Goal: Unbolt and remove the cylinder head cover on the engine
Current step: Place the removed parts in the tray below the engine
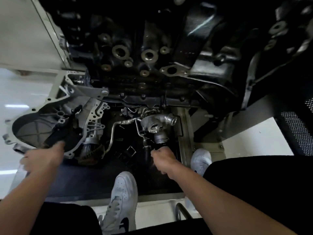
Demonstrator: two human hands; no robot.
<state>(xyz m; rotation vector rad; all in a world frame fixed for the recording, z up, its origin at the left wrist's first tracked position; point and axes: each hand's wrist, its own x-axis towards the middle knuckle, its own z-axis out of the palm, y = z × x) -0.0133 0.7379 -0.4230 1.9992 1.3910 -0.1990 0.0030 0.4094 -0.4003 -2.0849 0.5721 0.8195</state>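
black-trousered knees (64,217) and two white shoes (122,197) sit closest, with both bare forearms (211,192) reaching forward over them. ahead and above hangs the engine (152,53), a dark, grimy block filling the top of the view, its bolt bosses and round ports facing the camera. which part of it is the cylinder head cover cannot be told from here. the left hand (42,158) has its fingers curled round the lower rim of a grey cast housing (55,119) at the engine's lower left — a bolt-holed flange with a round dark opening and a black plastic piece across it. the right hand (161,157) is closed in a fist round a dark part (158,146) just under the turbocharger (155,124), beside a black hose (146,150); blur hides what that part is. a thin bent metal pipe (112,133) runs from the turbocharger down toward a toothed wheel (90,150) beside the housing. under it all lies a black mat (94,180), with one shoe on it, on a pale glossy floor (25,92).
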